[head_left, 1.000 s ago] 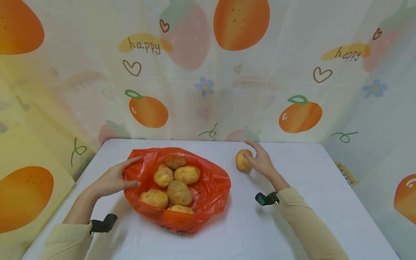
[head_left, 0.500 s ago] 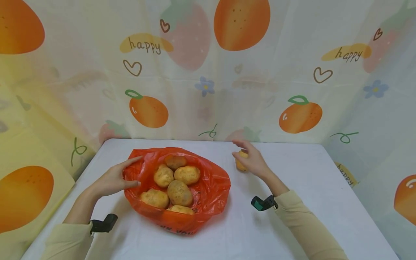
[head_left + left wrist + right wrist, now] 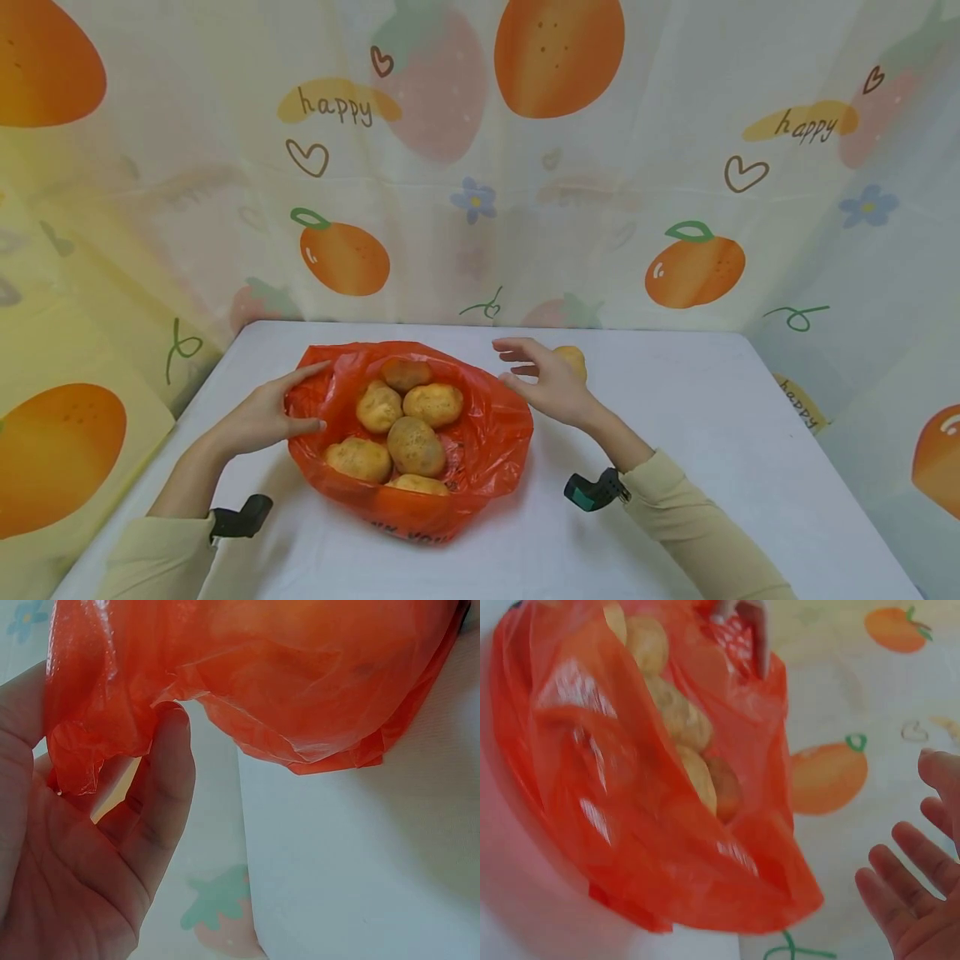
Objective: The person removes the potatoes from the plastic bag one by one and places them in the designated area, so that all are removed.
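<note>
A red plastic bag [image 3: 495, 425] lies with its mouth spread wide on the left half of the table, several potatoes [image 3: 416, 446] visible inside. My left hand [image 3: 258, 417] holds the bag's left rim between thumb and fingers; the left wrist view shows the thin plastic [image 3: 112, 682] bunched among the fingers. At the bag's upper right edge hovers my right hand [image 3: 553, 387], fingers spread and nothing in the palm, as the right wrist view also shows. Behind that hand, a single potato [image 3: 572, 360] rests on the table, partly hidden by it.
A white cloth covers the table [image 3: 712, 467]. Close behind its far edge hangs a printed curtain [image 3: 472, 250] with oranges, hearts and flowers, which also runs along both sides. Each wrist carries a small black camera [image 3: 242, 517].
My right hand has moved left from beside the single potato, passing over it to the bag's right rim. That potato stays in place. My left hand and the bag have not moved.
</note>
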Tool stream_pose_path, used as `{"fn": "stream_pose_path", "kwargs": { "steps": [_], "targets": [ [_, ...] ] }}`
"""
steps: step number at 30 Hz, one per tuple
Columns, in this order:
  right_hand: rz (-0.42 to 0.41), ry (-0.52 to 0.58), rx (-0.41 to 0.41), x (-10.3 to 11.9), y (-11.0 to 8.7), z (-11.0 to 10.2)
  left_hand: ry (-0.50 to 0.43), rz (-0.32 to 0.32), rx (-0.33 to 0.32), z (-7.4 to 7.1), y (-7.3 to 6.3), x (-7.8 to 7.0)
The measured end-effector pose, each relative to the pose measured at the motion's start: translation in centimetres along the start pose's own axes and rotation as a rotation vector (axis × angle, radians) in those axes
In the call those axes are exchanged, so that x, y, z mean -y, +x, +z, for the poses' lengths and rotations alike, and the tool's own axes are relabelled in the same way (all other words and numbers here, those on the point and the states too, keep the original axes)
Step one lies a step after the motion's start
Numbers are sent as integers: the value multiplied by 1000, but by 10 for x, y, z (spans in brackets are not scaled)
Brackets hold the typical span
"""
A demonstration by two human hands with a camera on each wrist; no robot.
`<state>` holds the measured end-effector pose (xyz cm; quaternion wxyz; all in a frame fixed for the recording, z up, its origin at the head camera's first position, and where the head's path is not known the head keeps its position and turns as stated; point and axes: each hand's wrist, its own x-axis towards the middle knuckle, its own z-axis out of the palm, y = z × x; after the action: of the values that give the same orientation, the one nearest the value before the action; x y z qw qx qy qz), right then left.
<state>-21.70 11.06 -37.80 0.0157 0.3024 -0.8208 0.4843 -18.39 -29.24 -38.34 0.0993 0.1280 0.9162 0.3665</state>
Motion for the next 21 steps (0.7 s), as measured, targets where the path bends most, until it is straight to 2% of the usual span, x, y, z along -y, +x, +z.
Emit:
{"fn": "stream_pose_path", "kwargs": {
  "steps": [9,15,21],
  "targets": [
    [12,79,149,17,-4,23,3,5,-6,1,1,0],
    [-25,30,249,20,-7,45,5,11,-7,2,2,0],
    [-54,35,336,21,-10,60,16,21,-12,3,2,0]
  ]
}}
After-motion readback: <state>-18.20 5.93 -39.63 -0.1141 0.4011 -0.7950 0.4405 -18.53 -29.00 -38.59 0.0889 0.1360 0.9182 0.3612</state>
